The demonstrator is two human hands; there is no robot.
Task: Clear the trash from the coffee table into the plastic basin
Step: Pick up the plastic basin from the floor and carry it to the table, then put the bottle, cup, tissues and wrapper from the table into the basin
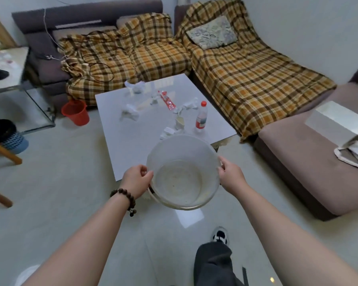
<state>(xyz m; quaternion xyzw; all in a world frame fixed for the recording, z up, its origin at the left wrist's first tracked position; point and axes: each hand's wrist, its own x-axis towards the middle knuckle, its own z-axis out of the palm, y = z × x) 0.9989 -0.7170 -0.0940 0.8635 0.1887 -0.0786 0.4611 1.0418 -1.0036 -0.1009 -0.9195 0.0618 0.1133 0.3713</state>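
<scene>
I hold a clear plastic basin (182, 172) in the air over the near corner of the white coffee table (132, 145). My left hand (137, 178) grips its left rim and my right hand (232, 176) grips its right rim. Nothing lies inside the basin. On the table lie crumpled white tissues (129, 114), a red wrapper (167, 100), a small paper cup (179, 122), more white scraps (167, 132) and a plastic bottle with a red cap (202, 117).
A plaid-covered sofa (246, 65) wraps the far and right sides of the table. A brown ottoman (298, 153) stands at right. A red bucket (75, 112) and a blue bin (12, 139) sit on the floor at left. My shoe (220, 235) is below.
</scene>
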